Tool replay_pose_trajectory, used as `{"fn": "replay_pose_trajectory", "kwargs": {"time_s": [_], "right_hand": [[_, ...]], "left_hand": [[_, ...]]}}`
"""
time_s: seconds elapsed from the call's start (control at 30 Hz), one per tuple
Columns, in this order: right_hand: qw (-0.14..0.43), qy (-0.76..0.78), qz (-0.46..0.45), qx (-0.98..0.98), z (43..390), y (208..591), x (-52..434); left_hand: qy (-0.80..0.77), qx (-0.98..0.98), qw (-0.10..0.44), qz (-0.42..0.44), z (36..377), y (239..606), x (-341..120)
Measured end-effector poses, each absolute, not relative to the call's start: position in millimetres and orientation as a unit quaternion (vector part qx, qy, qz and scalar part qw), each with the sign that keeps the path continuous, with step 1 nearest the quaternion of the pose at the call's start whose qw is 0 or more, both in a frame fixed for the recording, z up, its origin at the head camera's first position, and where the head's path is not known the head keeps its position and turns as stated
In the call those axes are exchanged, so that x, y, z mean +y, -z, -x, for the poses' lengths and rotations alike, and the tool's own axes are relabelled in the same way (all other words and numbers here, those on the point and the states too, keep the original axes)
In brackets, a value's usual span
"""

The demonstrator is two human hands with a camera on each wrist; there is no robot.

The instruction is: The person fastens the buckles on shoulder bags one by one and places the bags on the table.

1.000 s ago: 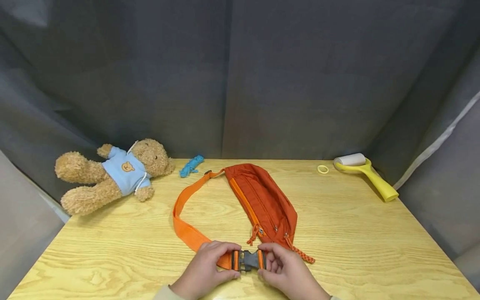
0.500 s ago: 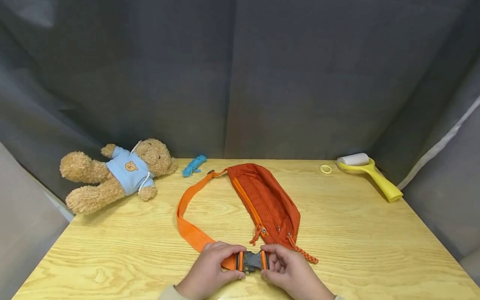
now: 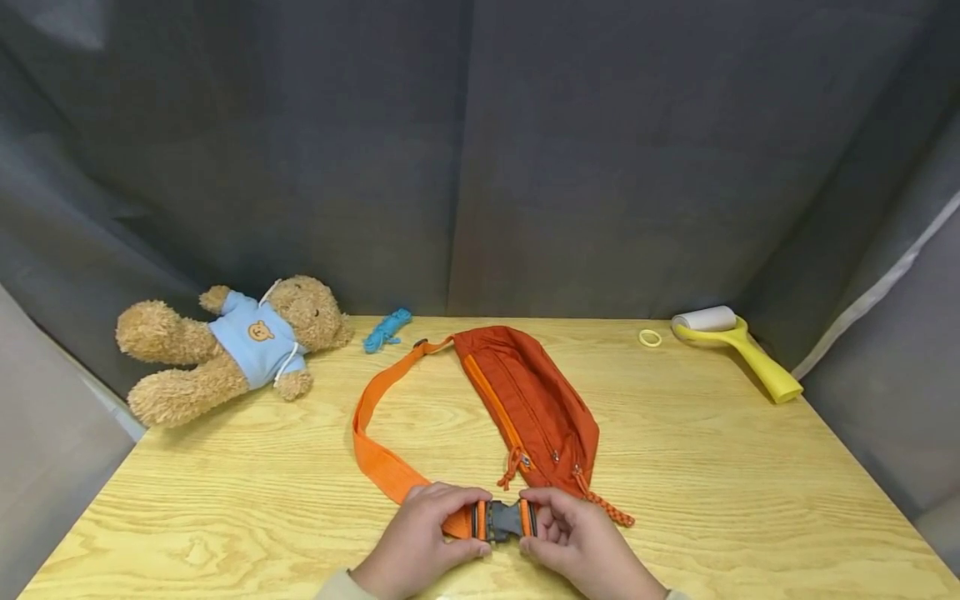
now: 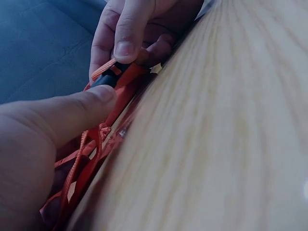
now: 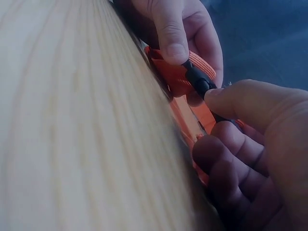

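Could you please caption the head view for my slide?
Both hands, left hand and right hand, hold the waist bag's buckle.

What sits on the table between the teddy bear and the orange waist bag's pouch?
In the head view, a small blue cord bundle lies between the teddy bear and the pouch, near the table's far edge, with the orange strap just in front of it.

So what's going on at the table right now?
A person is working the buckle of an orange waist bag at the near edge of the wooden table. The left hand pinches the strap end of the buckle, and the right hand pinches the bag end. The two halves appear joined. A teddy bear, a blue cord, a yellow ring and a lint roller lie untouched further back.
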State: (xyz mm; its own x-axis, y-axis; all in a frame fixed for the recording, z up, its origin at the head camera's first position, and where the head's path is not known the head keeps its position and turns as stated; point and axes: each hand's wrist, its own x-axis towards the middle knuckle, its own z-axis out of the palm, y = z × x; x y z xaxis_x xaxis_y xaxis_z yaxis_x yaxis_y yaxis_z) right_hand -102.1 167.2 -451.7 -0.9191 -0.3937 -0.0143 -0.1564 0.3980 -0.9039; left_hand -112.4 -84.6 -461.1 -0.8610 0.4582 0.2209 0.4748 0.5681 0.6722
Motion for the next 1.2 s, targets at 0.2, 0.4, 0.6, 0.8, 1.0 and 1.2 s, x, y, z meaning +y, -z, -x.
{"fn": "replay_pose_trajectory", "kwargs": {"time_s": [0.2, 0.4, 0.6, 0.8, 1.0, 1.2], "right_hand": [[0.116, 0.527, 0.169, 0.825, 101.9, 451.0, 166.8], [0.121, 0.531, 0.167, 0.822, 102.3, 452.1, 167.3], [0.11, 0.533, 0.171, 0.821, 101.4, 452.1, 166.0], [0.109, 0.528, 0.17, 0.825, 101.2, 452.8, 166.2], [0.107, 0.519, 0.174, 0.83, 101.2, 452.6, 166.4], [0.116, 0.53, 0.168, 0.823, 101.1, 452.2, 165.8]], "left_hand": [[0.381, -0.885, 0.013, 0.269, 112.5, 461.0, -84.1], [0.376, -0.884, 0.016, 0.278, 112.9, 461.3, -83.8], [0.377, -0.884, 0.016, 0.275, 112.8, 461.8, -83.2], [0.376, -0.885, 0.016, 0.273, 112.5, 461.5, -83.0], [0.37, -0.886, 0.021, 0.28, 112.5, 461.3, -83.5], [0.372, -0.886, 0.016, 0.275, 111.6, 461.4, -83.3]]}}
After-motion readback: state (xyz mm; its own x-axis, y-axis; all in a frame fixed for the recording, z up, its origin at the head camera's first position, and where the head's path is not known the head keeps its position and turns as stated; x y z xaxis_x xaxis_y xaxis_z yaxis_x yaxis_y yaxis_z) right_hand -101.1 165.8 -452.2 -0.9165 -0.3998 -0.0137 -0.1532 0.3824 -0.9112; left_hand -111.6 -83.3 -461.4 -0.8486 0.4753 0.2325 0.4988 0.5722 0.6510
